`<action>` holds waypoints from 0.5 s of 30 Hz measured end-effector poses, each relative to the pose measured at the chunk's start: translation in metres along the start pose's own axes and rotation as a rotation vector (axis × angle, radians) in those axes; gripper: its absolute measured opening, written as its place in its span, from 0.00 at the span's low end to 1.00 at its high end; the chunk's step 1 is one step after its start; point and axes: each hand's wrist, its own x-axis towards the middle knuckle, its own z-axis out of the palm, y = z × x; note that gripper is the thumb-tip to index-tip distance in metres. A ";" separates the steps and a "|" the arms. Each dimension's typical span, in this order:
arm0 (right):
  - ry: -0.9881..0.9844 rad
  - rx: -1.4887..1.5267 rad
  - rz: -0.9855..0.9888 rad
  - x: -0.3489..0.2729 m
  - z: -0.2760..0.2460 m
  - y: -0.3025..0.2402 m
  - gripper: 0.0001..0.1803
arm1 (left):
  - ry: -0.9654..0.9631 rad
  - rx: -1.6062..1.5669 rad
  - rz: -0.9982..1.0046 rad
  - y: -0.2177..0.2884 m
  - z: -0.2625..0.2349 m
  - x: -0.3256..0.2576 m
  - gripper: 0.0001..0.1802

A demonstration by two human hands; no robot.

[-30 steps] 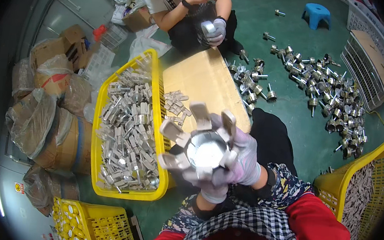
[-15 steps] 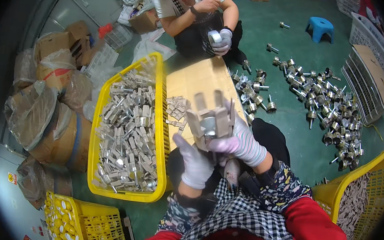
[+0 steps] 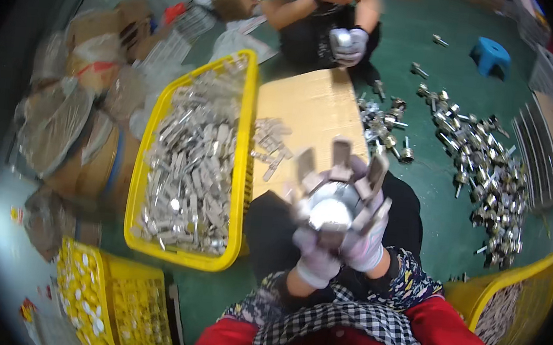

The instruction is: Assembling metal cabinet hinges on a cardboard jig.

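Observation:
In front of my lap I hold a round, shiny metal cup (image 3: 332,205) with several grey-beige blocks standing out around its rim like petals. My left hand (image 3: 317,260), in a pale glove, is closed on the lower left of the cup, close to a front block. My right hand (image 3: 367,245), gloved too, is closed around the lower right side. The cup's inside faces up and shines; its underside is hidden by my hands. Beyond it, loose grey-beige strips (image 3: 271,139) lie on a cardboard sheet (image 3: 325,104).
A yellow basket (image 3: 244,163) full of similar blocked parts stands left of me. Metal cups with stems (image 3: 472,153) are strewn over the green floor at right. Another yellow basket (image 3: 475,301) holds strips. A gloved co-worker's hand (image 3: 348,46) and a blue stool (image 3: 491,55) are farther off.
The cup has moved right and slightly down and tilted so its inside now shows. My left hand, earlier with its thumb apart, has closed in on the cup. The whole view has shifted.

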 end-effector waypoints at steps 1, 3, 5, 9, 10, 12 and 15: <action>0.110 0.797 0.225 0.000 0.012 0.008 0.62 | 0.055 0.022 -0.023 0.001 -0.001 -0.004 0.40; 0.262 0.206 0.096 -0.004 0.021 0.049 0.43 | 0.064 -0.010 -0.070 -0.037 -0.034 0.001 0.37; 0.314 0.169 0.104 -0.009 0.026 0.056 0.47 | 0.011 0.091 -0.033 -0.040 -0.046 0.008 0.36; 0.007 0.515 0.586 -0.007 0.005 0.050 0.40 | 0.004 0.035 -0.636 -0.006 -0.056 -0.007 0.30; -0.067 0.512 0.617 -0.005 0.001 0.046 0.34 | 0.070 0.121 -0.606 -0.005 -0.051 -0.008 0.35; 0.004 0.307 0.562 -0.011 0.006 0.057 0.35 | 0.144 0.137 -0.601 0.012 -0.071 -0.005 0.36; -0.032 0.115 0.603 -0.025 -0.004 0.057 0.36 | 0.320 0.253 -0.481 0.050 -0.122 0.013 0.30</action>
